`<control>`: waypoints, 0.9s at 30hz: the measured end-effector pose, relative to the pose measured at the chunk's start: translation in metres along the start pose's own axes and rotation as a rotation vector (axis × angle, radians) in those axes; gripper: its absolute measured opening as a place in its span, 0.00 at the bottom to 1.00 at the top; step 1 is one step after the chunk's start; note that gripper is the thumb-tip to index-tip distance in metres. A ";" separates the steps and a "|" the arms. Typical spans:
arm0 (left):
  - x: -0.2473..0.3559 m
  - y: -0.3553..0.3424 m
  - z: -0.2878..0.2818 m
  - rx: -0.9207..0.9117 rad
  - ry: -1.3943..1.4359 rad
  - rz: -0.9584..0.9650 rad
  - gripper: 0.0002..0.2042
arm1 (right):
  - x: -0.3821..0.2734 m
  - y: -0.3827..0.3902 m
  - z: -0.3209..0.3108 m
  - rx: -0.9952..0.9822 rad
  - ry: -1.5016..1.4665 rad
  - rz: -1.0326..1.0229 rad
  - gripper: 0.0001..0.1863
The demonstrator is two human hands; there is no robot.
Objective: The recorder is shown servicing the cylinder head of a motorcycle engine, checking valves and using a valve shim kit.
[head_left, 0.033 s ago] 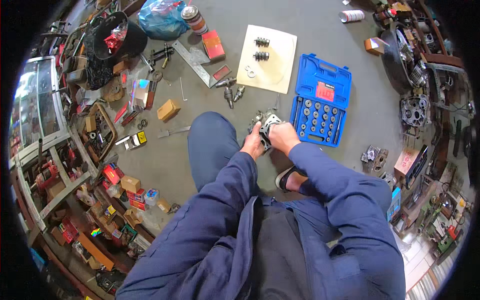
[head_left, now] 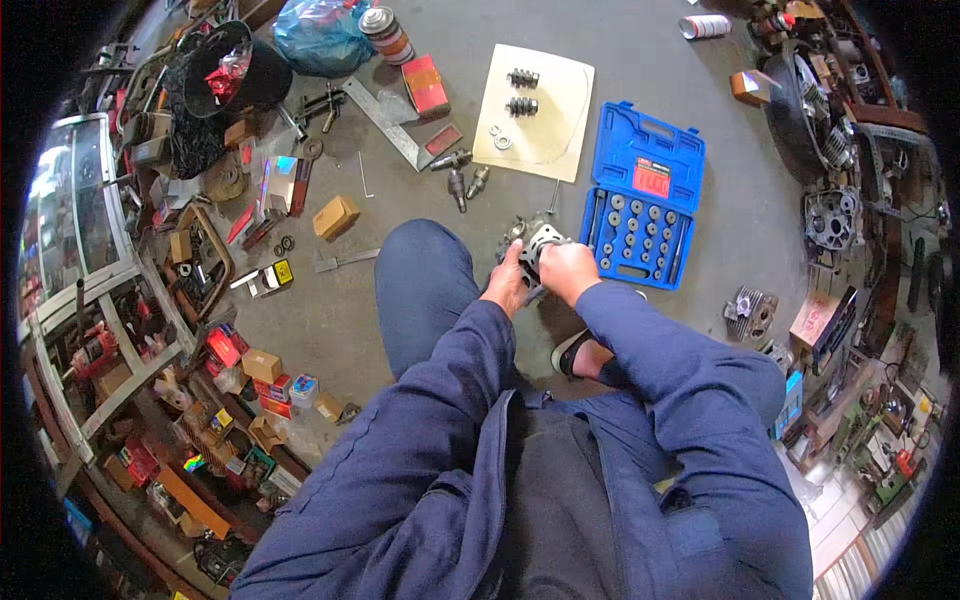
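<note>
A grey metal engine part with holes in its face, which looks like a cylinder head (head_left: 543, 238), is held up in front of my knees. My left hand (head_left: 508, 284) is closed around its near left side, thumb on top. My right hand (head_left: 569, 272) is a fist against the right side of the part's face; what its fingers hold is hidden. Just right of it lies an open blue tool case (head_left: 632, 272) with rows of round metal cutters and dark rods. Beyond the part, a cream board (head_left: 540, 143) carries two dark toothed cutters (head_left: 522, 106) and small rings (head_left: 500, 138).
Left of the board lie metal tool heads (head_left: 457, 188), a flat metal square (head_left: 385, 125), a red box (head_left: 427, 87) and a spray can (head_left: 386, 33). Cluttered shelves (head_left: 130, 360) line the left. Engine castings (head_left: 832, 218) and a finned part (head_left: 750, 314) are at the right.
Almost nothing differs. My right fist has turned slightly against the metal part, and the view has shifted a little. My left hand keeps its grip.
</note>
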State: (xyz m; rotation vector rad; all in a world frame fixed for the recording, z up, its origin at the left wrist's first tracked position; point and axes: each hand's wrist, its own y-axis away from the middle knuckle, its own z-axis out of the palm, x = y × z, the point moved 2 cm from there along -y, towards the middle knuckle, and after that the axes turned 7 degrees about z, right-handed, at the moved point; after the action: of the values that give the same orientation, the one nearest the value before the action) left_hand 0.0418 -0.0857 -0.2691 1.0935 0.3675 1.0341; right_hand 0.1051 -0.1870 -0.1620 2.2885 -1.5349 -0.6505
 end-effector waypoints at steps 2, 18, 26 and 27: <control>0.007 0.027 0.026 0.035 -0.050 -0.030 0.23 | 0.010 -0.001 0.026 0.008 -0.113 0.159 0.09; -0.012 -0.031 -0.017 0.010 0.004 -0.043 0.24 | -0.007 0.012 -0.010 0.149 0.448 -0.190 0.12; 0.007 0.015 0.019 0.106 0.002 0.001 0.22 | 0.001 -0.002 0.000 -0.090 0.004 -0.002 0.10; 0.010 0.021 0.026 0.124 -0.014 -0.019 0.22 | 0.002 -0.002 -0.004 -0.106 -0.119 0.150 0.10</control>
State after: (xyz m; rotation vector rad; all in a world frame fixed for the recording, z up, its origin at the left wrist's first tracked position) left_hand 0.0545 -0.0899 -0.2374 1.2054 0.4348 0.9964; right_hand 0.1095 -0.1883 -0.1604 2.0673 -1.6650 -0.8185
